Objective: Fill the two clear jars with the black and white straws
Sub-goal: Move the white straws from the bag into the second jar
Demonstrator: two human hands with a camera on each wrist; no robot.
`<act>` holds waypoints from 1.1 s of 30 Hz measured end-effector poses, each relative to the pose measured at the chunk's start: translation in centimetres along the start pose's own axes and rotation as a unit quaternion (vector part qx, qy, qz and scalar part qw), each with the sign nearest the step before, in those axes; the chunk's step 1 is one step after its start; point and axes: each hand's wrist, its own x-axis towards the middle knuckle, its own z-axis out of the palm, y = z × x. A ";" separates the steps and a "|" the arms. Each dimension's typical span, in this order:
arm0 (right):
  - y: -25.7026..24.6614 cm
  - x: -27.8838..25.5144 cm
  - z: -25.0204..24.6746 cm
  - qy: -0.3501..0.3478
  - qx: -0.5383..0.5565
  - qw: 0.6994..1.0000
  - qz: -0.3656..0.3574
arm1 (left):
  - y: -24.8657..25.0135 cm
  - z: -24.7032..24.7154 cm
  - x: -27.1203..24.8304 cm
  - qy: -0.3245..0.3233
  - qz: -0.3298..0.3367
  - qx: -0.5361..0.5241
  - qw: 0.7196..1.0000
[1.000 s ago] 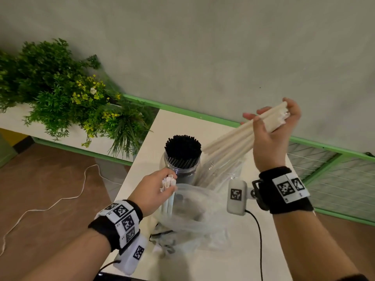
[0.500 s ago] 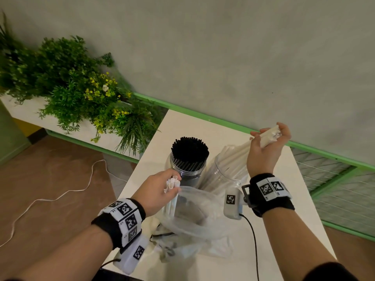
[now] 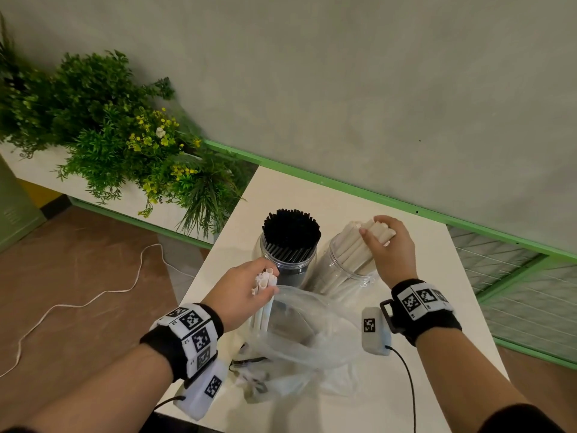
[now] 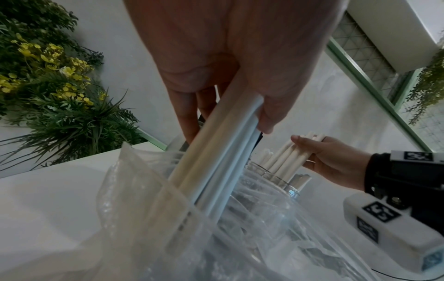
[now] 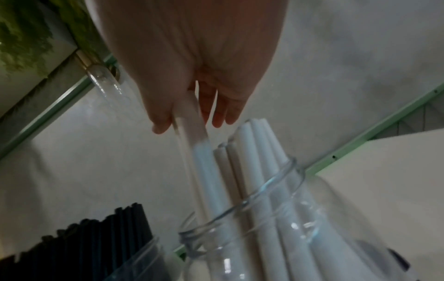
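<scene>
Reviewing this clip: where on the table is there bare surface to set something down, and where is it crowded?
Bare table shows behind the black-straw jar and the white-straw jar, up to the green wall trim, and along the right edge beyond the right hand. The near middle is crowded: the plastic bag, cables and the left hand holding white straws.

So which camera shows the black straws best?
The head view: the black straws stand bunched in their clear jar, tops fully visible. The right wrist view catches only a dark corner of them. In the left wrist view they're mostly hidden behind the left hand.
</scene>
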 end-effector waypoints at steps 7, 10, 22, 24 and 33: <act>2.0 -1.0 -1.1 -0.075 -0.075 0.991 -0.086 | 0.1 0.0 0.0 -0.003 0.003 0.004 1.000; 2.9 -1.4 -0.5 -0.136 -0.178 0.960 -0.166 | 0.2 0.1 0.0 -0.007 0.002 -0.002 1.000; 7.3 -1.3 -3.8 -0.198 -0.332 0.910 -0.152 | 0.2 0.2 -0.1 -0.004 -0.005 0.004 1.000; 8.1 -0.5 -3.4 -0.211 -0.352 0.901 -0.138 | 0.2 0.3 -0.1 -0.005 -0.007 0.005 1.000; 6.6 4.1 -1.0 -0.219 -0.231 0.943 -0.101 | 0.1 0.2 0.1 -0.005 -0.010 0.001 1.000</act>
